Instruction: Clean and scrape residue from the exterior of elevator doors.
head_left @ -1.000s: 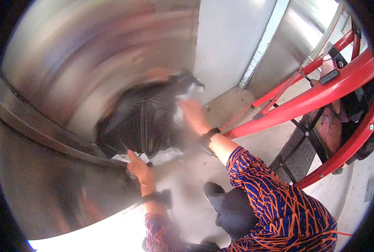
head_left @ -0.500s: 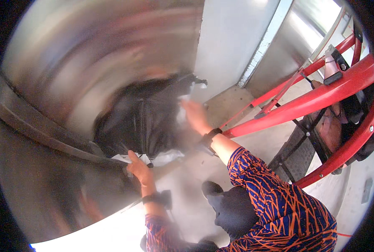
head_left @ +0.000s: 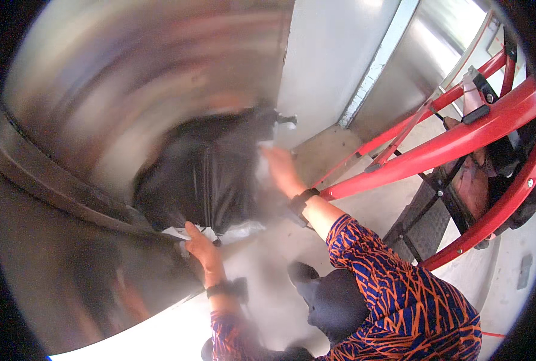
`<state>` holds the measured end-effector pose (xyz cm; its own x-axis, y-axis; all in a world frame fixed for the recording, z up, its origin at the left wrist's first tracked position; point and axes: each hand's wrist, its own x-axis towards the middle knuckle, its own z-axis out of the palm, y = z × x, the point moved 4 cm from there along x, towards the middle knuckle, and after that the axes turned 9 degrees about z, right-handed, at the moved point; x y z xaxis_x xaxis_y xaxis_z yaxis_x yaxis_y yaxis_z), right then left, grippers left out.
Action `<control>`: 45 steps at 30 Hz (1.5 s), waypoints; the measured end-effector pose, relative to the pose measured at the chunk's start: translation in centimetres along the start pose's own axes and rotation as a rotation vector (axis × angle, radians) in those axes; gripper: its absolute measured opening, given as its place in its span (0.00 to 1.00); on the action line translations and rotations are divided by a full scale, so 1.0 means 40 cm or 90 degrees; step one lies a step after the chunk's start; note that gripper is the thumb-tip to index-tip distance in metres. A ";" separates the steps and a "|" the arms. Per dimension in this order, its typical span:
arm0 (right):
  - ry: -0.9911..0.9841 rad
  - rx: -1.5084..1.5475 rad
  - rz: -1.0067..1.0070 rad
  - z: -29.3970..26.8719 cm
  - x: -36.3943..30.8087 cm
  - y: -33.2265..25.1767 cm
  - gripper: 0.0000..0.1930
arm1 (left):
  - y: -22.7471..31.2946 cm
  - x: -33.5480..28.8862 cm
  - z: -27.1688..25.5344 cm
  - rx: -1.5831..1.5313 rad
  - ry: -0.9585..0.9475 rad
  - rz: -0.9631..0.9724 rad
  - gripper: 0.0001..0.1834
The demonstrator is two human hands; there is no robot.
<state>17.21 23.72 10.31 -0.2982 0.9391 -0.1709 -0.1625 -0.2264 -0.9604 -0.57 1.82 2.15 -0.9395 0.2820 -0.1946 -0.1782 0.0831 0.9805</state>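
Observation:
A glossy, creased black sheet point(head_left: 204, 177), perhaps a bag, has ragged white edges and lies against the shiny metal panel. At its near edge, my left hand point(head_left: 203, 249) pinches the white rim, thumb uppermost. My right hand point(head_left: 281, 171) is closed at the sheet's right edge, beside a white strip; its fingertips are blurred. Both wrists wear dark bands. What lies under the sheet is hidden.
A brushed metal panel point(head_left: 111, 78) curves across the left, with a raised dark ledge point(head_left: 57, 186) below. At right stands a red tubular frame point(head_left: 442, 144) with dark crossbars; someone's bare leg point(head_left: 469, 189) shows behind it. A pale panel point(head_left: 334, 54) rises behind.
The black sheet's folds have shifted and its near edge has moved slightly down. My left hand is a little lower; my right hand stays at the right edge.

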 end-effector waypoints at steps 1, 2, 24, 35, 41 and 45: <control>-0.002 0.001 0.000 0.003 -0.005 0.008 0.15 | -0.021 0.008 -0.010 -0.010 0.010 -0.010 0.31; 0.001 0.109 0.016 -0.002 -0.010 0.022 0.14 | -0.035 0.017 -0.018 -0.009 0.011 -0.010 0.31; 0.067 0.006 -0.038 -0.017 0.095 -0.119 0.26 | -0.094 0.050 -0.018 0.088 -0.050 -0.026 0.47; 0.144 -0.181 -0.138 -0.011 0.165 -0.052 0.21 | -0.183 0.117 -0.061 0.178 -0.162 0.195 0.42; 0.243 -0.265 -0.208 -0.057 0.183 -0.056 0.19 | -0.056 0.027 0.007 -0.039 -0.104 -0.043 0.30; 0.243 -0.237 -0.217 -0.030 0.177 -0.048 0.21 | -0.131 0.087 -0.046 0.147 -0.071 0.199 0.32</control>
<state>16.52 31.13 10.66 0.0804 0.9843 0.1574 0.1692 0.1421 -0.9753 -3.46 0.61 -3.61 -0.8981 0.4289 0.0976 0.1931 0.1852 0.9635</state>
